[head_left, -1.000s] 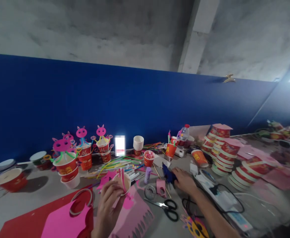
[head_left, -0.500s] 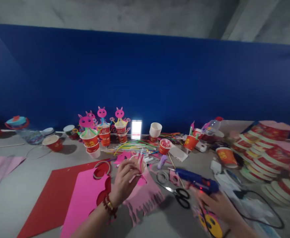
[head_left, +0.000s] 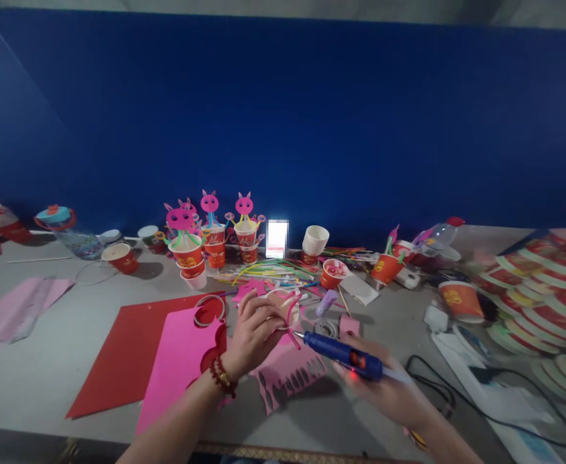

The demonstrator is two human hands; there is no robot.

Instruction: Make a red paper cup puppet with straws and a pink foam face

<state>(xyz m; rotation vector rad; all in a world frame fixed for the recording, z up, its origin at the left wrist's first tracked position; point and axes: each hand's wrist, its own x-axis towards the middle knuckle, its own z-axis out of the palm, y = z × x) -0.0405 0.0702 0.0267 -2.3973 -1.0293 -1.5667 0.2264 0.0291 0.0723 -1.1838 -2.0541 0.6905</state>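
My left hand (head_left: 256, 332) is closed on a paper cup (head_left: 283, 303), whose open rim faces up toward me. A pink pipe cleaner (head_left: 291, 312) bends over the cup's right side. In my right hand (head_left: 384, 386) is a blue glue gun (head_left: 343, 354) with a red light on it. Its metal tip points left and is close to the lower end of the pipe cleaner; whether they touch I cannot tell. Beneath the hands lies a light pink sheet (head_left: 295, 377) with cut slits.
Bright pink (head_left: 176, 361) and red sheets (head_left: 106, 361) lie to the left. Behind stand cups with pink animal heads (head_left: 181, 219), loose pipe cleaners (head_left: 268, 270) and a lit screen (head_left: 277, 238). Stacked cups (head_left: 548, 283) and a black cable (head_left: 519, 412) are on the right.
My right hand has brought the glue gun left to the cup, now covering where the scissors showed. My left hand still holds the cup. The view has tilted down and shifted left.
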